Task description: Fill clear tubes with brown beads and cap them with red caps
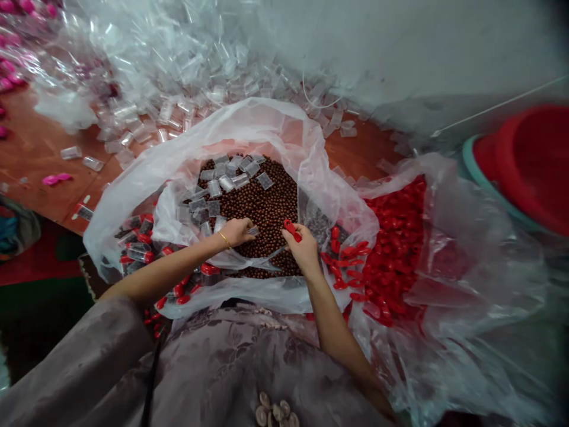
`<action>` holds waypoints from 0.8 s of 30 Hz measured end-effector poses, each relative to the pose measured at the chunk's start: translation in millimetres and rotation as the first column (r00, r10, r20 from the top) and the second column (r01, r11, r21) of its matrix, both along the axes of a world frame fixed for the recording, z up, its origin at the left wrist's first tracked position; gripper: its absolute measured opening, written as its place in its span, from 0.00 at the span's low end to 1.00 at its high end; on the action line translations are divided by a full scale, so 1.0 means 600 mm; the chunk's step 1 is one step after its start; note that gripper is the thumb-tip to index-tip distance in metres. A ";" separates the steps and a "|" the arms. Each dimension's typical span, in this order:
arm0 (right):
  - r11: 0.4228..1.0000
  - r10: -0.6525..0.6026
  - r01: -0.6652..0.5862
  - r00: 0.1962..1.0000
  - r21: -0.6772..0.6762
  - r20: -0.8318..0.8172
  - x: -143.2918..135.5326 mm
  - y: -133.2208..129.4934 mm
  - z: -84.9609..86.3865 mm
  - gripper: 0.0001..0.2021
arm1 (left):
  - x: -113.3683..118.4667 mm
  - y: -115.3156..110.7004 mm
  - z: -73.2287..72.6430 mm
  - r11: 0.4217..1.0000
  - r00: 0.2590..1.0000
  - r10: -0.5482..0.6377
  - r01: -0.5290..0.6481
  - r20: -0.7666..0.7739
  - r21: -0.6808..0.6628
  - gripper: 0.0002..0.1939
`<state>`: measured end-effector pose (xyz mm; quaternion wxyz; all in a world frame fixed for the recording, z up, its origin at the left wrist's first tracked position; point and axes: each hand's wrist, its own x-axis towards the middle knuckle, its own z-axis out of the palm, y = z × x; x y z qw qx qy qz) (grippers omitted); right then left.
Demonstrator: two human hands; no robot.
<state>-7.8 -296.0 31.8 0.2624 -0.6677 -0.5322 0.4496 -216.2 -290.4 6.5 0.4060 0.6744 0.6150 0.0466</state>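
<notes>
My left hand (pixel 236 232), a gold bangle at its wrist, is closed on a small clear plastic tube (pixel 253 230). Between the thumb and fingers of my right hand (pixel 303 249) is a red plastic cap (pixel 292 230) with an elongated shape. Both hands are over a mass of small brown beads (pixel 262 198) inside a white plastic bag (pixel 262 115). Several loose clear tubes (pixel 226 182) lie on the beads at the far left. Whether anything is inside the held tube, I cannot tell.
Filled tubes with red caps (pixel 138 252) lie left of the beads. Red caps (pixel 395 249) fill a clear bag (pixel 480 255) on the right. Clear tubes are heaped at the back of the orange table (pixel 31 160). Red basins (pixel 528 166) stand far right; a pink piece (pixel 57 178) lies left.
</notes>
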 end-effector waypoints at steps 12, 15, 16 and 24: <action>0.860 0.452 -0.510 0.776 0.016 0.441 -0.082 0.102 -0.080 0.15 | 0.063 0.011 -0.055 0.767 0.807 0.586 -0.526 0.070 -0.367 0.10; 0.875 0.470 -0.483 0.851 -0.002 0.235 -0.084 0.084 -0.079 0.16 | 0.074 0.003 -0.064 0.777 0.764 0.617 -0.552 0.191 -0.303 0.09; 0.892 0.446 -0.451 0.885 0.005 0.134 -0.080 0.078 -0.074 0.16 | 0.076 -0.002 -0.064 0.781 0.732 0.622 -0.557 0.276 -0.282 0.10; 0.982 0.152 -0.142 0.985 0.121 -0.077 -0.027 0.026 0.002 0.19 | 0.054 -0.025 -0.013 0.921 0.542 0.329 -0.365 0.774 -0.135 0.15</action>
